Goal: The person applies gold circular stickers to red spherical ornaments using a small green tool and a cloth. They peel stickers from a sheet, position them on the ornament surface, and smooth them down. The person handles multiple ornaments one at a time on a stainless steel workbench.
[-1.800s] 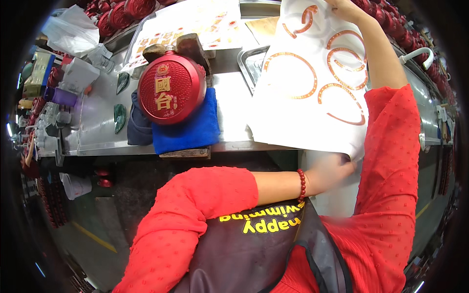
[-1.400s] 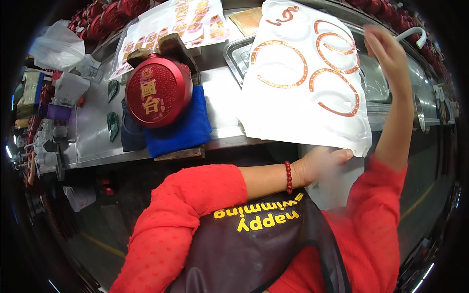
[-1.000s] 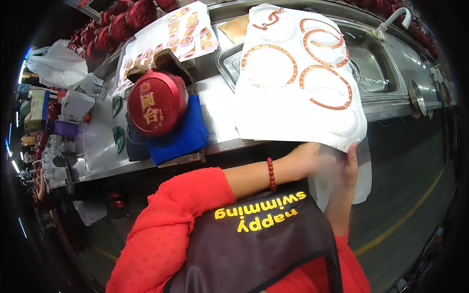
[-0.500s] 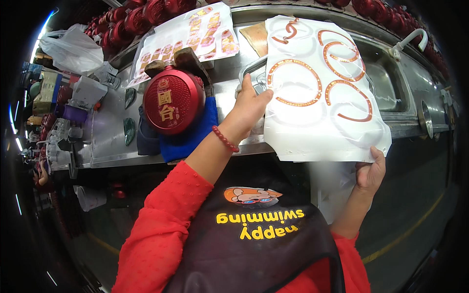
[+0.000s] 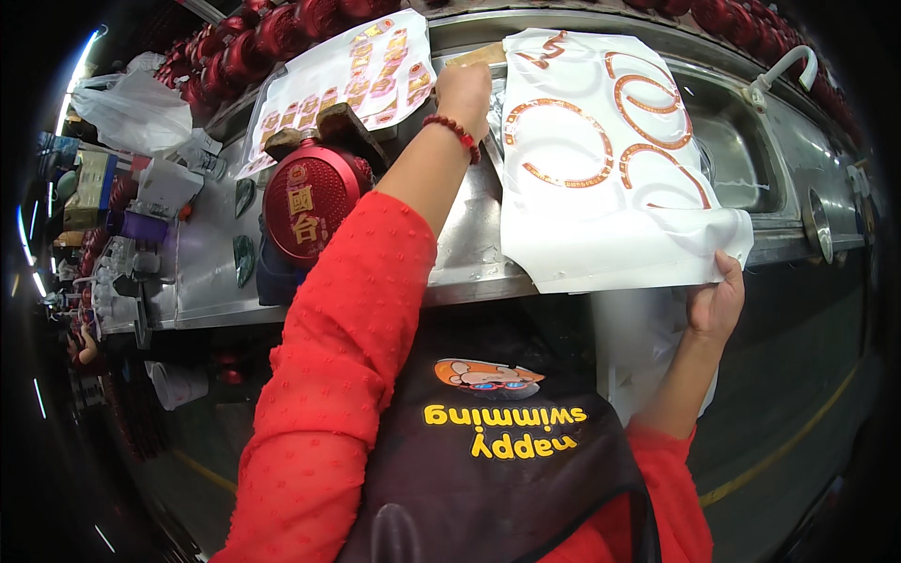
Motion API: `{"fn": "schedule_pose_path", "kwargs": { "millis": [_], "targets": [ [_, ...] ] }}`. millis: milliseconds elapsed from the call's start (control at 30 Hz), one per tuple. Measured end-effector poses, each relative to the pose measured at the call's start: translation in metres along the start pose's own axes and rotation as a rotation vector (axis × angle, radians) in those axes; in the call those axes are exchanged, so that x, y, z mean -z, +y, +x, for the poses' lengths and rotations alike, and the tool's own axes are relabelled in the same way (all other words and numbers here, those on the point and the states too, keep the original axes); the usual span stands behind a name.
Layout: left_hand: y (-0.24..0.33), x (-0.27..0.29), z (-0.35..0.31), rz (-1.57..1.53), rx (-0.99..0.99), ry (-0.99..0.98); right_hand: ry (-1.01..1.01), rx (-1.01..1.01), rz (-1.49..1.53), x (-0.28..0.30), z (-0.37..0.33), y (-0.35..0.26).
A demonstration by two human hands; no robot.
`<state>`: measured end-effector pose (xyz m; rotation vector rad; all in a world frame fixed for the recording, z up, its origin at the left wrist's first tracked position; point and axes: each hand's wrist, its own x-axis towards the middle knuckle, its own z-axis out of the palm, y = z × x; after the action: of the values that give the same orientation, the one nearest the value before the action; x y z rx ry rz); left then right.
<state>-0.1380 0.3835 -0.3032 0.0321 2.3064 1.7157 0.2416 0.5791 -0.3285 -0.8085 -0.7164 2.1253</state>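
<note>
A white decal sheet with red-and-gold curved strips lies over a shallow metal tray and the edge of the sink, its front edge lifted and bent. My right hand pinches its near right corner, thumb on top. My left hand, wearing a red bead bracelet, is beyond the sheet's left edge, beside a tan board. Its fingers are curled and mostly hidden; what they hold, if anything, I cannot make out. Left of my forearm stands a round red bottle with gold characters, resting against dark blocks.
Another white sheet with small pink-and-gold decals lies at the back left. To the right are a steel sink and a white faucet. Many red bottles line the back. Clear plastic bag and boxes crowd the left.
My left hand has left the decal sheet's left edge and moved up and away to the tan board. The sheet has shifted slightly left, its front edge bending more. My right hand keeps its corner.
</note>
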Motion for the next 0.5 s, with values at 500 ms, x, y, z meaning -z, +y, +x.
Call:
{"fn": "schedule_pose_path", "kwargs": {
  "millis": [500],
  "targets": [
    [0.018,-0.010,0.157,1.177,-0.484,-0.120,-0.065,0.071,-0.053,0.001,-0.051,0.002]
  ]
}}
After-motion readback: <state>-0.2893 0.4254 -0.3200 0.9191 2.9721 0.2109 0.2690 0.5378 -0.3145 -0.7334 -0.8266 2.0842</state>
